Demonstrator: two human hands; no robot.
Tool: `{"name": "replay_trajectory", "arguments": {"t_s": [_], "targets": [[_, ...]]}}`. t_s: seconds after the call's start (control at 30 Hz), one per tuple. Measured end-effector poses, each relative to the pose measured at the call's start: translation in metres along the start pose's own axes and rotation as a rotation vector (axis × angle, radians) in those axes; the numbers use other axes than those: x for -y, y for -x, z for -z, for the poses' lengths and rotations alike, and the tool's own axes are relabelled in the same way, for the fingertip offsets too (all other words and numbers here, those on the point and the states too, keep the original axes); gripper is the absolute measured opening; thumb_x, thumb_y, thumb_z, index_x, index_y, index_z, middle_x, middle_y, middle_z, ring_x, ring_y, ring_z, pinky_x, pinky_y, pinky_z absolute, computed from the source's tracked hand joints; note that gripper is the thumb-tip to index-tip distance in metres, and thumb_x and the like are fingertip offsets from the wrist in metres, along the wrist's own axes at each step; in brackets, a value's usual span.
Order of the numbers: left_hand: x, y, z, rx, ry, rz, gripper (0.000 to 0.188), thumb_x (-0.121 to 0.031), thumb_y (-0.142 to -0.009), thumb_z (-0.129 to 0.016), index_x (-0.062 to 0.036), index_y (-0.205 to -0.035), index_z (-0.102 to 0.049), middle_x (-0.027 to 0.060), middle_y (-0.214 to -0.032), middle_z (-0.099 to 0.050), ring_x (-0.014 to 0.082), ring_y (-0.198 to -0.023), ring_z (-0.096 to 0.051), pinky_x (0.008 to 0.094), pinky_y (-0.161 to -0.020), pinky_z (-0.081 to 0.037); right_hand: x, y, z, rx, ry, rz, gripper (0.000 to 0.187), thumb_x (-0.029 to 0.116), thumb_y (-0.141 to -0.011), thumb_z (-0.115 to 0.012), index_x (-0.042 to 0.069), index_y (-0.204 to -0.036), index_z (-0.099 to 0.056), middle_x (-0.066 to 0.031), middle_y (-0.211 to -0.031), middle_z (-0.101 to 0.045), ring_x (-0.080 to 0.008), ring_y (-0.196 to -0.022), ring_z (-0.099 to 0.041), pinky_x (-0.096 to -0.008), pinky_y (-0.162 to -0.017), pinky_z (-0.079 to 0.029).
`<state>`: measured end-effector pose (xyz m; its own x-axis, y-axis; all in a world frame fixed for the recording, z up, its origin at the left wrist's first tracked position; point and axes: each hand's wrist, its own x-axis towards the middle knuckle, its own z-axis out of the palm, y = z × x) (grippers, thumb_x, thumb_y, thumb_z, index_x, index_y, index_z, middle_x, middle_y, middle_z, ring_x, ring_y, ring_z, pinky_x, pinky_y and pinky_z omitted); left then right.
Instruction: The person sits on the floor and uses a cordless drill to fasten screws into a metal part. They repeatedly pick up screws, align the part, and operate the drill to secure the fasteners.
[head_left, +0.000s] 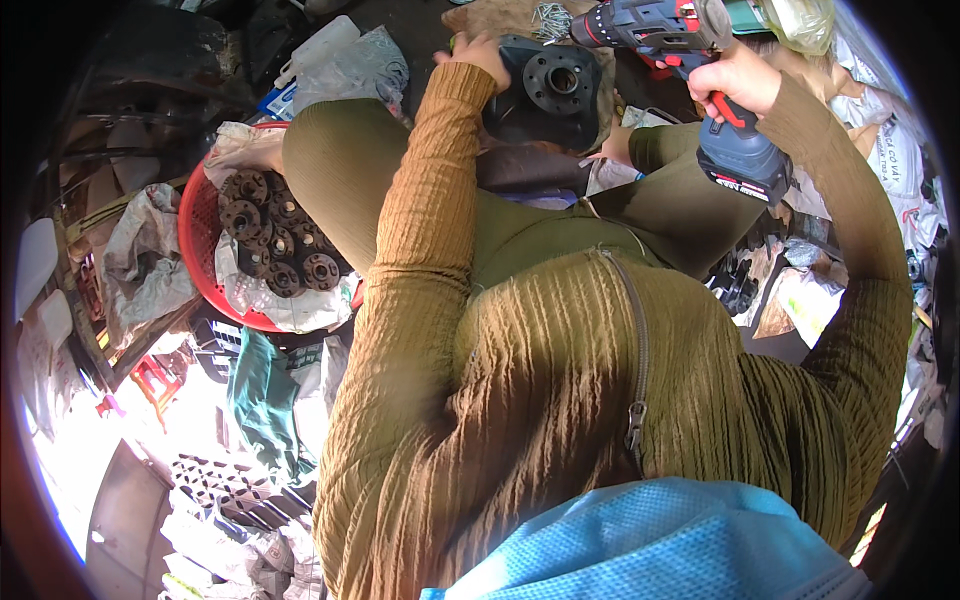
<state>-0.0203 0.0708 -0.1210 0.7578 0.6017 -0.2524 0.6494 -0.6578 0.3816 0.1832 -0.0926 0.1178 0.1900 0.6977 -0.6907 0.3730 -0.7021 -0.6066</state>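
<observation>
My right hand (pixel 738 82) is wrapped round the grip of a cordless drill (pixel 655 28), its chuck pointing left and its dark battery pack hanging below. Between my knees sits a black, squarish moulded part (pixel 510 115) with a round, drilled metal flange (pixel 557 83) on top. At the upper left corner of that part is my left hand (pixel 478 57), its fingers bent; what they hold, if anything, is hidden. A small heap of silvery screws (pixel 551 22) lies just beyond the part, close to the drill's chuck.
Left of my leg stands a red plastic basket (pixel 190 235) lined with white sacking, holding several dark metal flanges (pixel 265 230). Clear plastic bags (pixel 365 70) lie at the upper left. A green cloth (pixel 262 400) lies below the basket. White sacks (pixel 895 165) crowd the right side.
</observation>
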Motion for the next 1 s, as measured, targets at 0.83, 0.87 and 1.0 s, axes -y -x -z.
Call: {"name": "replay_trajectory", "arguments": {"t_s": [0.83,0.87,1.0], "targets": [[-0.009,-0.006,-0.072,-0.177,0.173,-0.325,0.101,-0.063,-0.053,-0.080,-0.0246,-0.140,-0.045,-0.0017,-0.142,-0.047,0.0212,-0.143,-0.023,0.0530,-0.117,-0.002,0.015,-0.060,-0.009,0.091,0.303,-0.109,0.038,0.003,-0.067,-0.055,-0.002,-0.105,-0.059,-0.0077,-0.056,-0.055,-0.0139,-0.043,-0.055,-0.0277,-0.041,-0.047],[-0.008,-0.006,-0.074,-0.176,0.187,-0.316,0.098,-0.060,-0.055,-0.081,-0.0246,-0.139,-0.046,-0.0023,-0.141,-0.049,0.0205,-0.143,-0.024,0.0522,-0.117,-0.003,0.015,-0.063,-0.008,0.116,0.352,-0.132,0.036,0.004,-0.068,-0.055,-0.003,-0.104,-0.058,-0.0072,-0.057,-0.055,-0.0132,-0.043,-0.055,-0.0274,-0.041,-0.046],[-0.008,-0.006,-0.081,-0.249,0.260,-0.355,0.092,-0.056,-0.057,-0.081,-0.0267,-0.137,-0.047,-0.0034,-0.139,-0.050,0.0187,-0.141,-0.027,0.0520,-0.117,-0.005,0.012,-0.066,-0.006,0.144,0.500,-0.106,0.028,0.004,-0.072,-0.057,-0.002,-0.099,-0.055,-0.0053,-0.061,-0.055,-0.0103,-0.044,-0.054,-0.0264,-0.040,-0.045]]}}
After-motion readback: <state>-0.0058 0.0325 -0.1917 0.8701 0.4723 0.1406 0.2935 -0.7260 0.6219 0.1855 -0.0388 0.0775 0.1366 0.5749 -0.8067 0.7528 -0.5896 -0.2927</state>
